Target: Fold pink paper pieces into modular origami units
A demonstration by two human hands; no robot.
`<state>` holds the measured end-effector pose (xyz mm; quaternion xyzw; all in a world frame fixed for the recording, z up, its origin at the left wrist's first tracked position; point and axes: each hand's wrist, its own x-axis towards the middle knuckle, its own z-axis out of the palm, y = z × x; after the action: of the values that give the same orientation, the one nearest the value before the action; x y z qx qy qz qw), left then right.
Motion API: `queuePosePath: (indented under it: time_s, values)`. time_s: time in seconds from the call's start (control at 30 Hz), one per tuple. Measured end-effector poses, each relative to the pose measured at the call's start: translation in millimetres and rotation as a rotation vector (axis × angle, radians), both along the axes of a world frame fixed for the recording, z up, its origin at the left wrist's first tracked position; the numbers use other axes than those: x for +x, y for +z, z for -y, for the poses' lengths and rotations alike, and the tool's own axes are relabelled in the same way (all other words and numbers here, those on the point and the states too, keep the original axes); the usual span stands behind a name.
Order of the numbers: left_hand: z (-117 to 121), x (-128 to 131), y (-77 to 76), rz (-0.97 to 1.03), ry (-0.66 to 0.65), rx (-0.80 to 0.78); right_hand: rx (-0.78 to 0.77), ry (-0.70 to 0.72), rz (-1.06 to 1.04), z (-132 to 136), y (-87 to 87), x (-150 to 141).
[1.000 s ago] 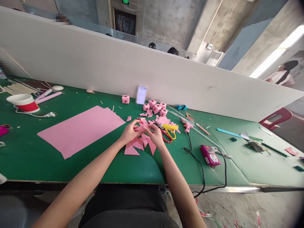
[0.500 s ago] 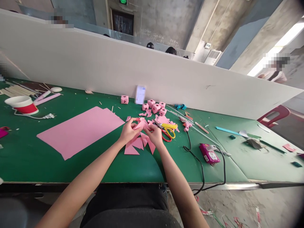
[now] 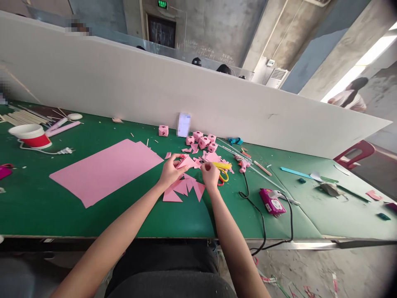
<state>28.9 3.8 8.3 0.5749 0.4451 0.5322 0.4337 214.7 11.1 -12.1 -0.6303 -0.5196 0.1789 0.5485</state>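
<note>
My left hand [image 3: 170, 170] pinches a folded piece of pink paper [image 3: 186, 162] above the table. A short way to its right, my right hand [image 3: 210, 174] is closed, off the folded piece; whatever its fingers may hold is hidden. Beside that hand, and partly covered by it, lie scissors with yellow and red handles [image 3: 223, 176]. Cut pink paper triangles [image 3: 172, 195] lie just below both hands. Behind them are pink paper scraps [image 3: 213, 157] and several small pink paper boxes [image 3: 204, 142] with diamond-shaped openings.
Large pink sheets [image 3: 105, 176] lie to the left. A pink glue gun [image 3: 244, 165] and a magenta power box [image 3: 272, 202] with a black cord are on the right. A phone [image 3: 184, 125] leans on the white partition [image 3: 130, 82]. A red-and-white cup [image 3: 32, 136] stands far left.
My right hand has let go of the folded pink paper and moved a little right, over part of the scissors. The left hand still holds the paper.
</note>
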Motion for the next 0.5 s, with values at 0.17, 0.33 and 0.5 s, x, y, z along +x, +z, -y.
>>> queuePosePath:
  time_s: [0.17, 0.33, 0.5]
  values:
    - [-3.2, -1.7, -1.4, 0.161, -0.003, -0.07, -0.011, 0.197, -0.247, 2.1, 7.7, -2.3]
    - [-5.6, -0.2, -6.0, 0.202, -0.013, -0.059, -0.059, 0.463, -0.522, 14.5, 11.6, -26.0]
    - [-4.7, 1.0, -5.1, 0.193, -0.067, -0.065, -0.04, 0.421, -0.63, 15.1, 9.0, -27.6]
